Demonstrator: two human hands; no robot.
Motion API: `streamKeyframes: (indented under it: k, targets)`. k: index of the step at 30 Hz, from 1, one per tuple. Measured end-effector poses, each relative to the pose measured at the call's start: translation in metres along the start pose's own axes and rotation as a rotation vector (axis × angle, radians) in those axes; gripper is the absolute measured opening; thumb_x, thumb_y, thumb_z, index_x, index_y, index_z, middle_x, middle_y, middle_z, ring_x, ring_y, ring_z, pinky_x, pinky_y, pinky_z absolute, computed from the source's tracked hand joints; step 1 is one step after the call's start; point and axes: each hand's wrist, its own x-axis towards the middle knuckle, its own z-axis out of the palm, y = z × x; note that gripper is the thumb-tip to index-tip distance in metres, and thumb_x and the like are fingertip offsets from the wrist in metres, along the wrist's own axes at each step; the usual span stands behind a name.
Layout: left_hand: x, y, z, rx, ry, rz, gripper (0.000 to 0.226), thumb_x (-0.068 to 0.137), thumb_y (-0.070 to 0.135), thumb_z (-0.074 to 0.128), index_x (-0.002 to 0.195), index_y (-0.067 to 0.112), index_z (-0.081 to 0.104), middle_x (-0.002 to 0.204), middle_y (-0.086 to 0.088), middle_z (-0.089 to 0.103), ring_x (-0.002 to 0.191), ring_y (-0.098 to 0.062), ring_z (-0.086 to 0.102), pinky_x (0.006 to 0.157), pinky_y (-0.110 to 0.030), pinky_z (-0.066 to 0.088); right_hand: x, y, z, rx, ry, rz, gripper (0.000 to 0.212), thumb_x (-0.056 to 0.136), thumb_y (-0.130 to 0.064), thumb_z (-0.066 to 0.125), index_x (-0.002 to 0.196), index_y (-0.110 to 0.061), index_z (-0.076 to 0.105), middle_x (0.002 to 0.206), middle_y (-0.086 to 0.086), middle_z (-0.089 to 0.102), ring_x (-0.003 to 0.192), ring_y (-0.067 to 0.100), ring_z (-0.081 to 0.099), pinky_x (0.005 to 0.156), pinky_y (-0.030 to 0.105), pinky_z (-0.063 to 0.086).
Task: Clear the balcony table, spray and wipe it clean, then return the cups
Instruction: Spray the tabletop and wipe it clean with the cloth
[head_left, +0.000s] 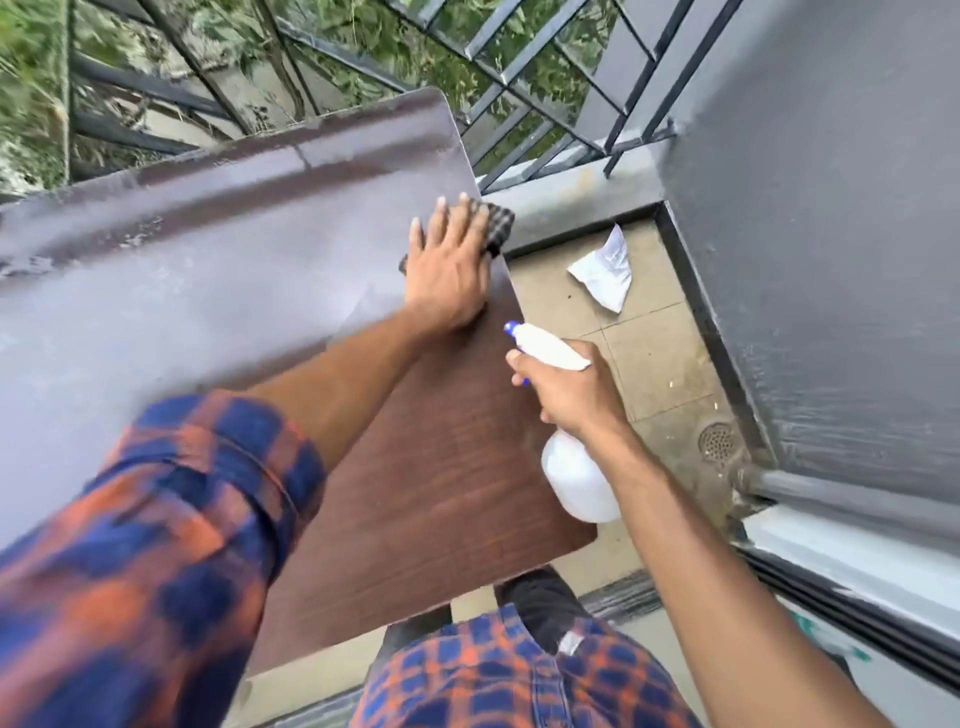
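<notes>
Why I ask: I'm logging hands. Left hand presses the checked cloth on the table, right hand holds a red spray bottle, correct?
No: the head view shows a white spray bottle with a blue nozzle, not red. The left hand presses the checked cloth on the table; the right hand holds the bottle.

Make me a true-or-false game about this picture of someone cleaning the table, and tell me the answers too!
1. The left hand presses flat on a checked cloth at the table edge. True.
2. The right hand holds a red bottle. False: the spray bottle it grips is white with a blue nozzle.
3. Cups stand on the table. False: no cups show on it.
4. A white packet lies on the floor beside the table. True.
</notes>
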Motion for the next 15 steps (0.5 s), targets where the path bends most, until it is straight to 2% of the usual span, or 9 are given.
streamKeyframes:
  k: [3,5,6,10,13,15]
  targets:
    - [0.038,0.000,-0.006,-0.032,0.000,-0.128,0.061,0.101,0.037,0.038,0.158,0.018,0.025,0.167,-0.008,0.017,0.154,-0.034,0.011,0.122,-0.056,0.010,0.014,-0.008,0.001,-0.025,-0.059,-0.037,0.036,0.061,-0.061,0.064,0.091,-0.042,0.072,0.074,0.000,0.077,0.066,0.025,0.066,0.071,0.053,0.063]
    - [0.028,0.010,0.000,-0.030,0.045,-0.160,0.061,0.100,0.035,0.037,0.157,0.016,0.027,0.166,-0.011,0.021,0.152,-0.035,0.017,0.120,-0.056,0.017,0.025,-0.013,-0.002,-0.017,-0.086,-0.042,0.030,0.065,-0.057,0.066,0.090,-0.042,0.072,0.073,-0.001,0.077,0.075,0.027,0.071,0.072,0.055,0.063]
    - [0.015,0.015,0.006,-0.020,0.073,-0.146,0.061,0.099,0.035,0.037,0.156,0.015,0.030,0.165,-0.012,0.024,0.151,-0.036,0.021,0.119,-0.056,0.019,0.029,-0.015,-0.004,-0.003,-0.089,-0.046,0.025,0.067,-0.054,0.067,0.088,-0.040,0.072,0.073,-0.001,0.077,0.075,0.027,0.071,0.073,0.056,0.063]
    - [-0.022,0.025,0.016,-0.020,0.060,-0.039,0.063,0.097,0.038,0.036,0.154,0.014,0.035,0.162,-0.013,0.029,0.149,-0.036,0.026,0.118,-0.056,0.022,0.043,-0.022,-0.011,-0.012,-0.076,-0.047,0.018,0.075,-0.046,0.070,0.075,-0.029,0.076,0.066,-0.002,0.074,0.053,0.020,0.059,0.071,0.052,0.061]
    - [0.003,0.016,0.010,-0.029,0.069,-0.047,0.061,0.096,0.035,0.042,0.153,0.015,0.038,0.161,-0.012,0.032,0.147,-0.036,0.029,0.117,-0.057,0.024,0.057,-0.032,-0.014,-0.019,-0.091,-0.034,0.016,0.071,-0.049,0.069,0.072,-0.035,0.076,0.063,-0.009,0.074,0.060,0.020,0.064,0.075,0.050,0.063]
    - [0.042,0.004,0.003,-0.038,0.090,-0.123,0.060,0.097,0.035,0.041,0.154,0.016,0.035,0.163,-0.011,0.028,0.149,-0.035,0.026,0.119,-0.056,0.020,0.068,-0.041,-0.014,-0.030,-0.084,-0.048,0.024,0.068,-0.052,0.066,0.073,-0.031,0.076,0.066,-0.003,0.074,0.067,0.023,0.067,0.077,0.049,0.062]
